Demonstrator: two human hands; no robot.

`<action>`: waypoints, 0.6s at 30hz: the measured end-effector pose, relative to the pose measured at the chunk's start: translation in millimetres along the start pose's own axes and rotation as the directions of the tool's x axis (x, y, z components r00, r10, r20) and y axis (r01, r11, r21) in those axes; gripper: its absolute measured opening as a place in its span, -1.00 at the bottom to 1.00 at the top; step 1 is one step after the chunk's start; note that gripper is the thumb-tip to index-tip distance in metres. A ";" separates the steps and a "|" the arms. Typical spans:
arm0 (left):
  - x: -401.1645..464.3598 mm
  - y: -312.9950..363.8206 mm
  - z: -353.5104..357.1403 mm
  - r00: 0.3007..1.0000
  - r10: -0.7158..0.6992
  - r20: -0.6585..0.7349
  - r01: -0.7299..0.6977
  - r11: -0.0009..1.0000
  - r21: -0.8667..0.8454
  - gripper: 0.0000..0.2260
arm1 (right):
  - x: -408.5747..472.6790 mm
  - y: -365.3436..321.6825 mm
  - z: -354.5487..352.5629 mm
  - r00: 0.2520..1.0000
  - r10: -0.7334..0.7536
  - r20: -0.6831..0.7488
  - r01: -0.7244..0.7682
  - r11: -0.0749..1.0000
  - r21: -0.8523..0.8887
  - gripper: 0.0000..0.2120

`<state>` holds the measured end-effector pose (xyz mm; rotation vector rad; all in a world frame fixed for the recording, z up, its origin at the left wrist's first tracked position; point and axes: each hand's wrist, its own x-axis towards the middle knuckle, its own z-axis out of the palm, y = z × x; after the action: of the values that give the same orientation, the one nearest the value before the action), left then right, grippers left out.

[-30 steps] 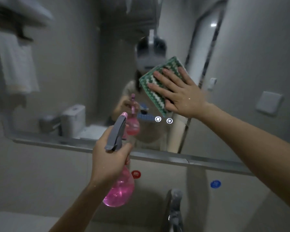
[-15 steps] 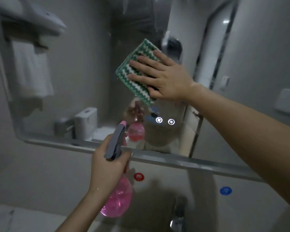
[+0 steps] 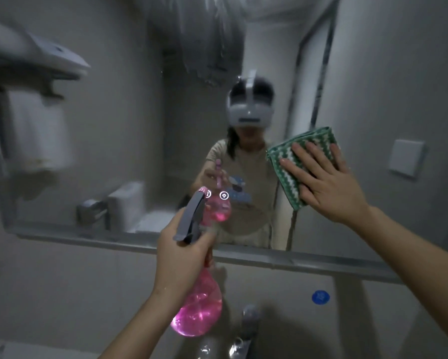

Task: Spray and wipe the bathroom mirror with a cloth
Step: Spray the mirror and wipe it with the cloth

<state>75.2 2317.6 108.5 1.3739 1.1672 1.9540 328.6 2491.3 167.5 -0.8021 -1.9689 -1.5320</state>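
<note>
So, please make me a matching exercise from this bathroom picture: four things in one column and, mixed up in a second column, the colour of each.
Things:
1. cloth
2. spray bottle body
3. spray trigger head
4. round sticker on the wall below the mirror

Colours:
A. blue
B. grey
C. green and white
D. pink

Pairs: 1-C, 2-D, 3-B, 4-A

Green-white zigzag cloth [image 3: 290, 172]; pink, grey-headed spray bottle [image 3: 199, 309].
</note>
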 end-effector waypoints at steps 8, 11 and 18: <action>58.3 40.4 -62.4 0.994 0.107 -0.017 -0.105 0.992 0.075 -0.80 | 108.1 -27.2 -6.2 0.995 0.083 -0.054 -0.083 0.997 0.006 -0.52; 91.0 53.8 -98.0 0.995 0.102 0.019 -0.103 0.993 0.057 -0.71 | 167.6 -46.3 -11.5 0.987 0.152 -0.059 -0.151 0.988 0.020 -0.48; 169.8 87.3 -214.9 0.969 0.242 0.044 -0.245 0.966 0.084 -0.82 | 333.0 -147.1 -30.7 0.980 0.170 -0.105 -0.166 0.985 0.051 -0.49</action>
<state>-179.8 2323.4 240.9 1.6589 1.1267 2.0569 -6.7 2480.1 312.1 -0.8271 -1.8006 -1.4017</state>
